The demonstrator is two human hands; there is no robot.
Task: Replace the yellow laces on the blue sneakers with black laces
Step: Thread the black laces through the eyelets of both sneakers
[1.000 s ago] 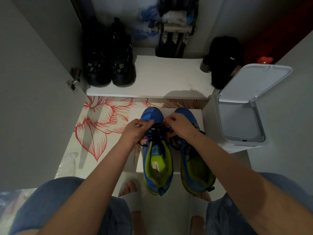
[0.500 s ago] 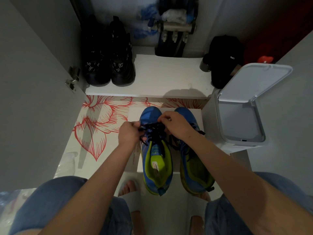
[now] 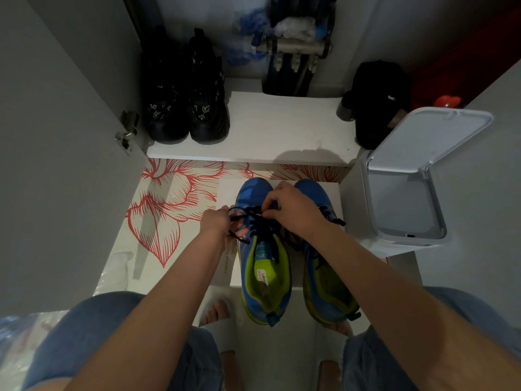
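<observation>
Both pinch the black lace: left hand just left of the sneaker, right hand over it; sneaker points far.

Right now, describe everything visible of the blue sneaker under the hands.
The blue sneaker stands upright on a white surface, toe pointing away, beside its twin. Its upper looks like blue fabric, with yellow-green lining and a label on the insole. A black lace runs through its eyelets. The left hand grips the lace at the shoe's side; the right hand pinches it above the tongue.
</observation>
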